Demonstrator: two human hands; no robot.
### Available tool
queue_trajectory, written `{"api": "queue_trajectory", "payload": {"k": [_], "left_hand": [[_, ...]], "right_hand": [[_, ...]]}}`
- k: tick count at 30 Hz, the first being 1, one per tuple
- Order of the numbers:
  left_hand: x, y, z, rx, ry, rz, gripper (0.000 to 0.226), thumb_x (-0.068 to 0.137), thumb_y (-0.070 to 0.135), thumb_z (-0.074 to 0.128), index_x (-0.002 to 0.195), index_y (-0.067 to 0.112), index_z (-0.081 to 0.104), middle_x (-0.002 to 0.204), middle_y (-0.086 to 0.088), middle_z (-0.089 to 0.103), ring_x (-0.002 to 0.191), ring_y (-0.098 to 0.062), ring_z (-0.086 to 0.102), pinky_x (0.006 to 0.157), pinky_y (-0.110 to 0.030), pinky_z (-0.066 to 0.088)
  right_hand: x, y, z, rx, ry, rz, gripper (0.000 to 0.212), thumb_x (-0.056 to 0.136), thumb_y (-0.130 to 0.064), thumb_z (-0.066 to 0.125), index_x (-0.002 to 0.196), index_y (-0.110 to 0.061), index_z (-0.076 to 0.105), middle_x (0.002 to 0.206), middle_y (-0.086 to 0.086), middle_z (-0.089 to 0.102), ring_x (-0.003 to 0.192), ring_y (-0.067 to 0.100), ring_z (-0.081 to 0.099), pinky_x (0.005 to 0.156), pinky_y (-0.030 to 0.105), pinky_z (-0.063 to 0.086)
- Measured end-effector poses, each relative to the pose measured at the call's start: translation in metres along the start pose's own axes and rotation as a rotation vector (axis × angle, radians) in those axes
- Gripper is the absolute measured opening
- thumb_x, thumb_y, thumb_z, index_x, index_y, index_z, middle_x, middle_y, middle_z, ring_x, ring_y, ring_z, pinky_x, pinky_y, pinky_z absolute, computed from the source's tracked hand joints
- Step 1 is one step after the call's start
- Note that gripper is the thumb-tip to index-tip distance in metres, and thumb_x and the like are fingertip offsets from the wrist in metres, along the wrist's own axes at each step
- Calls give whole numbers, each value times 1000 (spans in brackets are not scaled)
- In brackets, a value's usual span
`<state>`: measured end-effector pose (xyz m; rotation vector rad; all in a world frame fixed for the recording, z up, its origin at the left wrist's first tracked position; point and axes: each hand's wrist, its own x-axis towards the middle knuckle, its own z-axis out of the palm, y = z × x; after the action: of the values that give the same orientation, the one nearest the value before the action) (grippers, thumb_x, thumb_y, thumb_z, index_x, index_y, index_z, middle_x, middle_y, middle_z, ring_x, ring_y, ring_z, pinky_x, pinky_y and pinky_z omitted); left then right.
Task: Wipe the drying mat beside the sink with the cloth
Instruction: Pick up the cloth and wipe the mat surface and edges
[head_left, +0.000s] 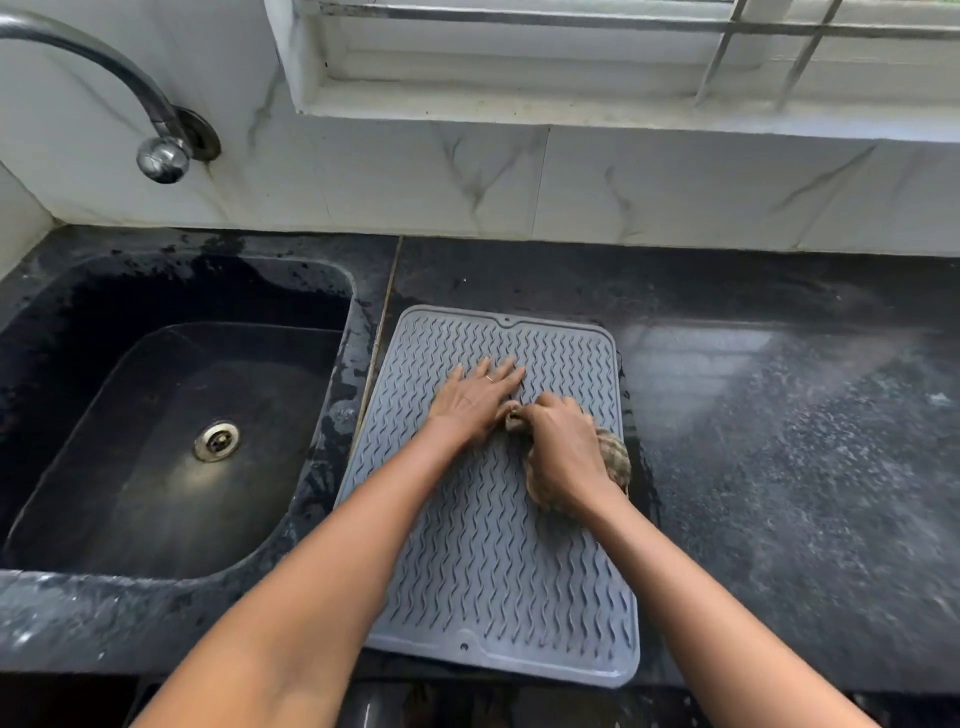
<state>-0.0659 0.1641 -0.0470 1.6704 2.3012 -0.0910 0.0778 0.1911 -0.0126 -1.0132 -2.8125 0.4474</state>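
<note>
A black speckled counter (779, 415) carries a grey drying mat (483, 545).

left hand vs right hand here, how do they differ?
The left hand lies flat and open, fingers spread, palm down on the drying mat; the right hand is closed around the bunched cloth. The left sits nearer the sink, the right nearer the mat's right edge. Both are over the mat.

Left of the hands, a black sink (171, 415) sunk into the dark wet counter (779, 441), with a round metal drain (217, 440) in its floor. Above and further left, a curved steel tap (156, 135) fixed to the white marbled tiles (571, 182). Beyond the hands, up top, a white window sill (571, 106) with metal bars (727, 52).
</note>
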Motion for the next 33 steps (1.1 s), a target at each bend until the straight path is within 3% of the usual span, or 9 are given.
{"api": "queue_trajectory", "payload": {"k": [10, 15, 20, 27, 33], "left_hand": [[0, 6, 4, -30, 0, -55, 56, 101, 42, 25, 151, 30, 3, 160, 6, -2, 148, -20, 2, 117, -49, 10], [-7, 16, 7, -46, -32, -39, 73, 95, 56, 32, 152, 24, 0, 161, 0, -3, 148, -24, 1, 119, -47, 8], [-10, 17, 8, -64, -15, -20, 76, 94, 56, 36, 152, 24, 1, 161, 0, -1, 148, -24, 2, 120, -43, 11], [-14, 20, 2, -93, -29, -19, 78, 92, 58, 37, 152, 22, 2, 161, -1, 0, 148, -24, 2, 120, -43, 10], [-16, 21, -2, -99, -34, -23, 79, 92, 59, 37, 152, 23, 1, 161, -1, -1, 148, -23, 2, 119, -42, 11]], "right_hand": [[-60, -2, 0, 12, -208, -77, 35, 74, 2, 61, 106, -8, 68, 104, 9, 60, 103, 32, 53, 84, 45, 47], [-54, -8, -1, 61, -59, -20, 32, 81, 2, 57, 109, -10, 67, 110, 9, 61, 99, 31, 52, 86, 46, 46], [-78, -12, 6, 68, -135, -4, 36, 74, 8, 58, 105, -6, 67, 102, 7, 58, 97, 29, 51, 85, 45, 46], [-128, -21, -3, 105, -370, -55, 33, 70, 5, 61, 98, -9, 71, 95, 7, 59, 96, 30, 54, 80, 41, 48], [-152, -32, -4, 43, -409, -101, 38, 69, 8, 57, 99, -9, 70, 97, 3, 58, 96, 26, 50, 81, 39, 45]]}}
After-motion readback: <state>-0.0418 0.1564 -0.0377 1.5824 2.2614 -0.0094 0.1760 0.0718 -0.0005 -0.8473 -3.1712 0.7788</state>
